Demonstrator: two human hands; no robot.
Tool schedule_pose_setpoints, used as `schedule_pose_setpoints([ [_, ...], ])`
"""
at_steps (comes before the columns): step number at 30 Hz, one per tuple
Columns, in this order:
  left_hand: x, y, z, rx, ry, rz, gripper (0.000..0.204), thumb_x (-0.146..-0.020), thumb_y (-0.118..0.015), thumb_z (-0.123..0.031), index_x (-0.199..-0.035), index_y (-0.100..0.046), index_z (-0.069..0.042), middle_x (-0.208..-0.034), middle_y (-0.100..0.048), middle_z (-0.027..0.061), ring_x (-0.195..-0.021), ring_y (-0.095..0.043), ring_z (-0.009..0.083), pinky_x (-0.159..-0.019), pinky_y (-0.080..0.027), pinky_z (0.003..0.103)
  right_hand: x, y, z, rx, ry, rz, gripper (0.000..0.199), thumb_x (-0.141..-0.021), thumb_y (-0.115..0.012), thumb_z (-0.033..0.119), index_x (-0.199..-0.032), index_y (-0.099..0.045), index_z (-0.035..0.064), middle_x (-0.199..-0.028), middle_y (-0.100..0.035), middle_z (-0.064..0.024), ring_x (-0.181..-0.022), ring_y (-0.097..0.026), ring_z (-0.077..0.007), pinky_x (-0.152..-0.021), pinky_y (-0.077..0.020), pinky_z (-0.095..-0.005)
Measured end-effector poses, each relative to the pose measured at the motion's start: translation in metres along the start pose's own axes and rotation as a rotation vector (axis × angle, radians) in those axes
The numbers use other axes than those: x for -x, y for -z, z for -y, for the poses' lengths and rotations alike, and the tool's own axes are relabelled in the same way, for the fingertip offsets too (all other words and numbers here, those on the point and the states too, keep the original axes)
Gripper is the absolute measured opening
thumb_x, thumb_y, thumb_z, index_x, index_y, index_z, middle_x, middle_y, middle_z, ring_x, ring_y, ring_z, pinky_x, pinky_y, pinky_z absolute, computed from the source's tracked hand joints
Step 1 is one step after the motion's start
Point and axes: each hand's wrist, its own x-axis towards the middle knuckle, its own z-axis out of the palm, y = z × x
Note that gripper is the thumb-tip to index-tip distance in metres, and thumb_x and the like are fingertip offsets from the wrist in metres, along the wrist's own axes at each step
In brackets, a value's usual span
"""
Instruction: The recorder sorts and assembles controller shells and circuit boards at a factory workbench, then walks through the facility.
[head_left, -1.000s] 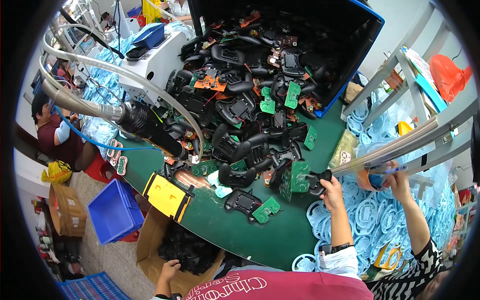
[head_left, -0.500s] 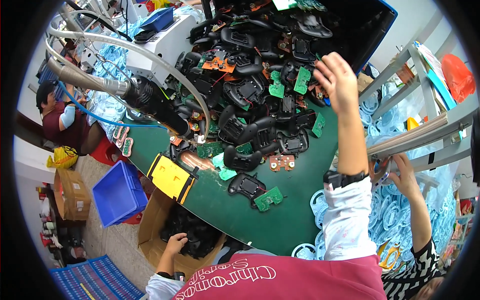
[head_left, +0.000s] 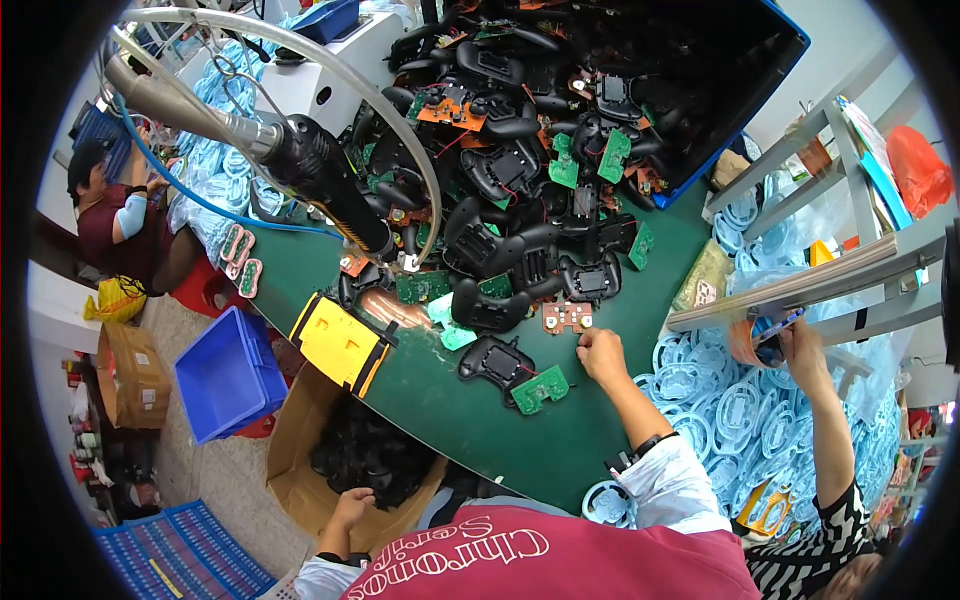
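My right hand [head_left: 602,355], fingers curled, is at the lower right corner of an orange circuit board [head_left: 567,318] on the green table; whether it grips the board is hidden. Left of it lie a black game controller shell [head_left: 494,364] and a green circuit board [head_left: 541,390], touching each other. My left hand [head_left: 350,507] is low at the table's near side, its fingers curled, by a cardboard box [head_left: 287,466] holding black parts [head_left: 365,450]. What it holds, if anything, cannot be seen. Black controllers with loose boards [head_left: 495,170] are heaped beyond my right hand.
An electric screwdriver [head_left: 335,185] hangs at left, near a yellow holder [head_left: 340,343]. A blue bin [head_left: 228,375] stands left of the table. Pale blue plastic rings [head_left: 735,410] pile at right, where a co-worker's hand [head_left: 805,352] holds something. Another person [head_left: 110,215] sits far left.
My right hand has come down from raised over the table's right side to the orange board. The view has shifted slightly. My left hand stays by the cardboard box.
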Motion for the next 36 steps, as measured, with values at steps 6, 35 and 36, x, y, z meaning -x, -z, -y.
schedule_pose_setpoints([
  [6,0.011,-0.001,-0.041,0.026,-0.021,-0.028,0.028,-0.077,-0.063,-0.01,-0.103,-0.06,-0.001,-0.087,-0.062,0.005,-0.073,-0.056,0.0126,-0.064,-0.046,0.025,-0.027,0.019,0.014,0.188,0.133,0.225,0.015,-0.06,-0.065,0.008,-0.073,-0.062,0.0008,-0.075,-0.062,-0.0172,-0.071,-0.06,-0.0306,-0.068,-0.0481,-0.0379],
  [35,0.033,-0.024,-0.14,-0.231,-0.485,-0.115,0.027,-0.077,-0.058,-0.014,-0.102,-0.06,-0.003,-0.101,-0.057,0.0142,-0.083,-0.06,0.0241,-0.076,-0.047,0.03,-0.084,0.021,0.127,0.559,0.814,-0.237,0.092,-0.049,-0.078,0.031,-0.13,-0.035,0.0362,-0.142,-0.012,-0.0187,-0.129,-0.018,-0.0364,-0.1,-0.0177,-0.0562],
  [36,0.035,-0.026,-0.126,-0.224,-0.468,-0.112,0.027,-0.077,-0.058,-0.014,-0.102,-0.06,-0.003,-0.101,-0.057,0.0142,-0.083,-0.06,0.0241,-0.076,-0.047,0.03,-0.082,0.022,0.131,0.565,0.791,-0.23,0.091,-0.05,-0.078,0.03,-0.13,-0.035,0.0341,-0.142,-0.013,-0.0192,-0.129,-0.018,-0.0365,-0.1,-0.0179,-0.0563],
])
